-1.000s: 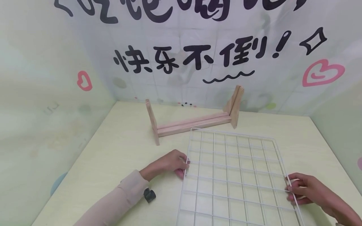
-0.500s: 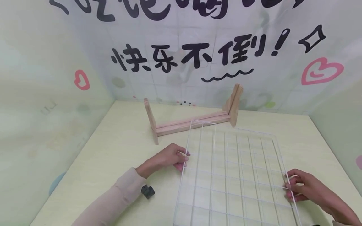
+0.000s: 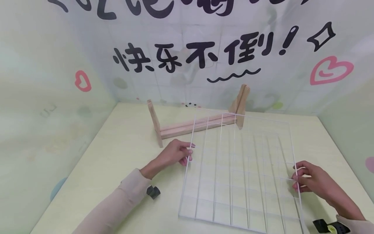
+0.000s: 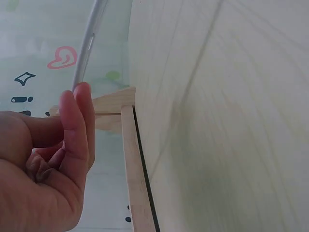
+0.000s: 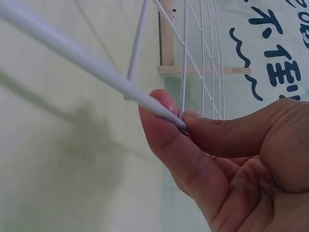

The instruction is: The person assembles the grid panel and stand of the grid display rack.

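A white wire grid panel [image 3: 185, 180] is held between both hands in the head view, apart from the table at least at its sides. My left hand [image 3: 175, 153] pinches its left edge wire, thumb against fingers. On the opposite side, my right hand [image 3: 311, 178] pinches the right edge wire. The right wrist view shows that hand's thumb and fingers around a thick white rod [image 5: 72, 51] of the frame. Behind the panel stands a pinkish wooden stand [image 3: 181, 131] with two upright ends and a long crossbar. The panel's far edge overlaps the stand's right part in the head view.
The pale wooden table [image 3: 117, 152] carries the grid's shadow. A printed backdrop [image 3: 175, 91] with black characters rises behind the stand, and side sheets flank the table. Dark wrist-worn devices sit at the left cuff [image 3: 137, 182] and right cuff [image 3: 353, 224].
Both hands have raised the grid panel and shifted it away from me, toward the stand. Its near edge has come into view, and its far edge now overlaps the stand more.
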`<control>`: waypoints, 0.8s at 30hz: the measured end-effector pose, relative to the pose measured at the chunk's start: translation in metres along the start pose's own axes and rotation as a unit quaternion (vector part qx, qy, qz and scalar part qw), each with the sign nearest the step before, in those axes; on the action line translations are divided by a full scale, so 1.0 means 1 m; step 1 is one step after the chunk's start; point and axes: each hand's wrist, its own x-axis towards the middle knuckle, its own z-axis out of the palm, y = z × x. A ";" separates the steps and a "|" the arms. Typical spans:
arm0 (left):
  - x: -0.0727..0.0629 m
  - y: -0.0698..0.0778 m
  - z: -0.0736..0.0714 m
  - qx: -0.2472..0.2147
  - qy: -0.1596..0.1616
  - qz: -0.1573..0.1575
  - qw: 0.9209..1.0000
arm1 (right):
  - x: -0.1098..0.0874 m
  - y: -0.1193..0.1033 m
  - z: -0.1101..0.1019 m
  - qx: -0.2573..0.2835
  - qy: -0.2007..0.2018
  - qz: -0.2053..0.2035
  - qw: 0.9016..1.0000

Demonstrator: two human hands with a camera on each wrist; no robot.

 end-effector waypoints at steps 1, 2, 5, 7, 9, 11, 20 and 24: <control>0.001 0.002 -0.001 0.002 0.006 0.005 1.000 | 0.001 -0.003 -0.001 -0.005 0.005 0.000 1.000; 0.001 0.004 -0.002 0.004 0.013 0.010 1.000 | 0.001 -0.006 -0.003 -0.009 0.008 0.000 1.000; 0.002 0.008 -0.003 0.008 0.033 0.019 0.999 | 0.002 -0.011 -0.005 -0.019 0.018 -0.010 1.000; 0.003 0.010 -0.003 0.012 0.044 0.018 0.999 | 0.002 -0.014 -0.006 -0.020 0.025 -0.021 0.999; 0.003 0.012 -0.004 0.018 0.055 0.015 0.998 | 0.003 -0.018 -0.007 -0.023 0.033 -0.033 0.999; 0.003 0.013 -0.006 0.025 0.065 0.012 0.998 | 0.004 -0.021 -0.008 -0.026 0.039 -0.042 0.998; 0.004 0.026 -0.018 -0.048 0.088 0.012 0.995 | 0.011 -0.040 -0.012 -0.045 0.082 -0.073 0.993; 0.006 0.030 -0.021 -0.081 0.092 0.006 0.992 | 0.014 -0.047 -0.015 -0.050 0.104 -0.091 0.989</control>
